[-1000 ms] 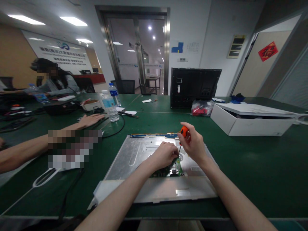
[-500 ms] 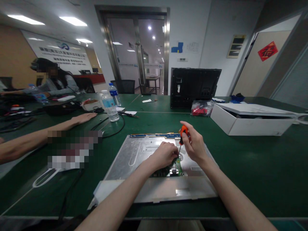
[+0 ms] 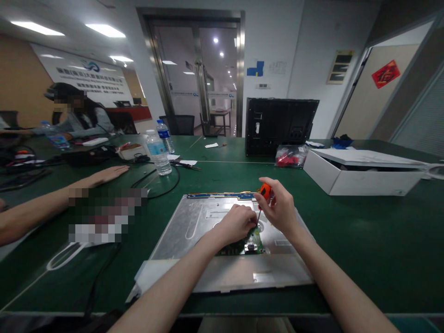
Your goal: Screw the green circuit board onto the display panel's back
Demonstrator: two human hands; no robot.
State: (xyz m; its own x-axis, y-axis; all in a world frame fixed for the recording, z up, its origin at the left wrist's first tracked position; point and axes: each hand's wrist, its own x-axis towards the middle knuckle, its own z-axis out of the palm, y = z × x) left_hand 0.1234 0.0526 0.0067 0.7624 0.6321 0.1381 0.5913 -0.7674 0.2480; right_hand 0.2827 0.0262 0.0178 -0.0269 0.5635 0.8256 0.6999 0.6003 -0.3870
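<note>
A flat silver metal panel [image 3: 194,231] lies on the green table [image 3: 364,240] in front of me, with a small green circuit board [image 3: 255,240] near its middle. My right hand [image 3: 280,210] is closed round an orange-handled screwdriver [image 3: 265,190], held upright with its tip down at the board. My left hand [image 3: 237,224] is curled in a loose fist on the panel beside the screwdriver shaft, its fingertips at the board; what they pinch is hidden.
A co-worker's forearm and flat hand [image 3: 107,175] lie on the table at left. Water bottles [image 3: 157,151] and black cables [image 3: 166,185] stand behind them. A black monitor back shell [image 3: 279,125], a red parts bag [image 3: 290,156] and an open white box [image 3: 360,173] lie further back.
My right hand has shifted its fingers on the screwdriver handle, which sits slightly lower. The co-worker's hand at left has slid back toward the left.
</note>
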